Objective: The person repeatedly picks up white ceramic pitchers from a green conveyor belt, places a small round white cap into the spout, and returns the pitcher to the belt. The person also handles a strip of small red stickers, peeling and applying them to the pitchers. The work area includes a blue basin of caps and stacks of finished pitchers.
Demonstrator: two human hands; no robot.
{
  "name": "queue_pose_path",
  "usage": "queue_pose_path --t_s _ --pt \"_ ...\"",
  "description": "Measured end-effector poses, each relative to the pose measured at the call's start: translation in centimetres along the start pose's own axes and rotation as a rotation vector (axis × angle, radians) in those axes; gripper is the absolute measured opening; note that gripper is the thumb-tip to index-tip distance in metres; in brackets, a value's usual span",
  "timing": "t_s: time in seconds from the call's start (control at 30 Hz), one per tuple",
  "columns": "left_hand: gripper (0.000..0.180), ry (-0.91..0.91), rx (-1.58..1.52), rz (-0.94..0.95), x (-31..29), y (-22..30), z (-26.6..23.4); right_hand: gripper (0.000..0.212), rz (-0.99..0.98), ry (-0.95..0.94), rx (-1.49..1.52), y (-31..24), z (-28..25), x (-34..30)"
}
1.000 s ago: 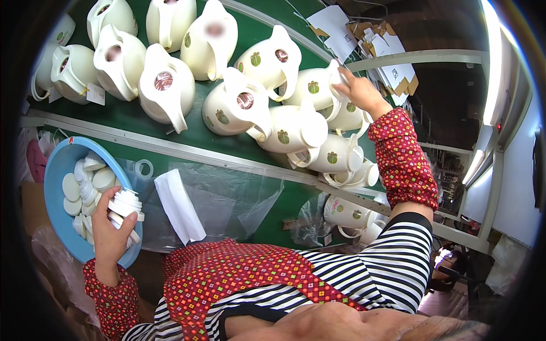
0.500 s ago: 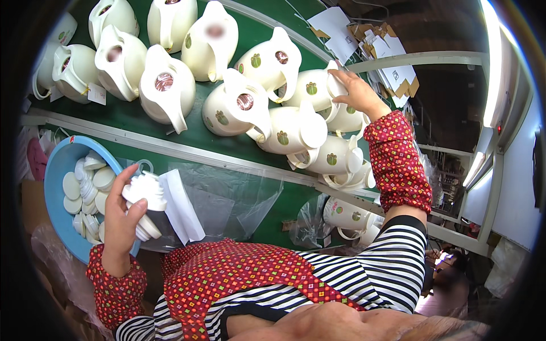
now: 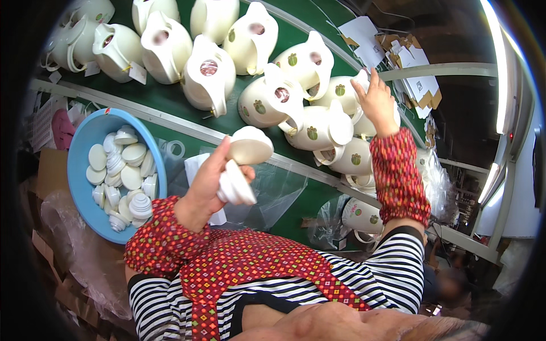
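My left hand [image 3: 199,190] grips white stepped lids; one round lid [image 3: 250,145] shows its broad cream face and another lid [image 3: 234,183] is tucked below it. To the far right, my right hand [image 3: 378,108] has its fingers spread at the top of a cream jug [image 3: 339,94] with a green print. Whether the fingertips touch the jug is hard to tell. Just nearer stands another printed jug [image 3: 313,128] with a round white top. A jug with an uncovered round mouth [image 3: 259,102] is to its left.
A blue basin [image 3: 73,187] heaped with white lids is at my left. Several more cream jugs [image 3: 207,71] crowd the green bench behind a metal rail [image 3: 187,128]. Clear plastic sheet [image 3: 278,193] and white paper [image 3: 196,165] lie before me. Cardboard pieces [image 3: 412,62] are piled at the far right.
My left hand has moved away from the basin, rightward and toward the jugs, with the lids in it. My right hand has lifted slightly and its fingers spread. The whole view has shifted.
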State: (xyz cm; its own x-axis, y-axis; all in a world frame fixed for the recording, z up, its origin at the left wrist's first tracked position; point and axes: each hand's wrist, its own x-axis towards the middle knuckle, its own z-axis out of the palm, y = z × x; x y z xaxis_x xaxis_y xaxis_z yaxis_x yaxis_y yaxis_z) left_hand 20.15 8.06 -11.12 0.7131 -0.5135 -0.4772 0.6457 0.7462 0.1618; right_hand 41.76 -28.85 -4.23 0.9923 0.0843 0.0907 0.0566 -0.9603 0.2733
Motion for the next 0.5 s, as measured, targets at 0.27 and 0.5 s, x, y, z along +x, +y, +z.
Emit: queue_pose_path --t_s 0.27,0.5 --pt "0.058 0.160 0.084 0.031 1.2 -1.8 1.7 0.092 -0.748 -0.208 0.559 -16.2 -9.8 -15.8" --pt "0.051 0.177 0.555 0.038 -0.3 -2.5 1.6 0.094 -0.754 -0.235 0.488 -16.6 -9.4 -16.6"
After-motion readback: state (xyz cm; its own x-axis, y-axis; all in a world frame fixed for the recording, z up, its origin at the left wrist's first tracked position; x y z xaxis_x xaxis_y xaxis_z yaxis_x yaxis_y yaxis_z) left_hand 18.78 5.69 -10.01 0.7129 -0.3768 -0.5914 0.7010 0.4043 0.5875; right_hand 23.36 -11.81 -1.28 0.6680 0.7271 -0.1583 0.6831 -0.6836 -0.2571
